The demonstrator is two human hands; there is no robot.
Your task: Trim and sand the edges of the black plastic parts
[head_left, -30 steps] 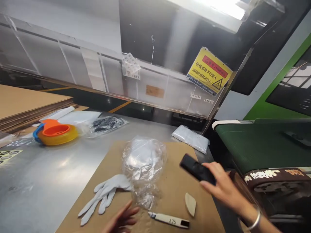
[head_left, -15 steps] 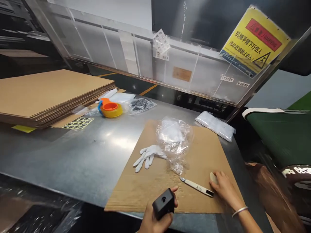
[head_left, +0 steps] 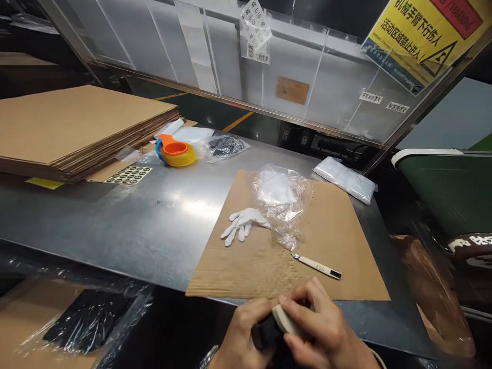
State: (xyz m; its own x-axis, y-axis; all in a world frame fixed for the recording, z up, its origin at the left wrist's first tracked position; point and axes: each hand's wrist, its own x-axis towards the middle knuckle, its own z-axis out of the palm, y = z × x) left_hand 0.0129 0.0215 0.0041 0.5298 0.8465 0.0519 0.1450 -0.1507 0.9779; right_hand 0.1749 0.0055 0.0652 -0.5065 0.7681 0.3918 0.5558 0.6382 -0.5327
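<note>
My left hand (head_left: pixel 243 333) is closed around a black box-shaped plastic part (head_left: pixel 263 334) at the bottom middle, much of it hidden by fingers. My right hand (head_left: pixel 325 325) pinches a small off-white, eraser-like block (head_left: pixel 283 320) against that part. Beyond my hands, a white craft knife (head_left: pixel 317 266) marked A26 lies on a cardboard sheet (head_left: pixel 346 236), its blade pointing up and left. A white glove (head_left: pixel 244 223) rests to the left on the same sheet, beside a crumpled clear plastic bag (head_left: pixel 282 197) with white contents.
An orange and yellow tape dispenser (head_left: pixel 177 151) stands at the back left, near a stack of cardboard sheets (head_left: pixel 84 123) and a sticker sheet (head_left: pixel 128 175). A white plastic-wrapped packet (head_left: pixel 346 179) lies at the metal table's (head_left: pixel 165 225) back right.
My right hand has picked up the off-white block from the cardboard and brought it left to the black part in my left hand. The view has tilted down.
</note>
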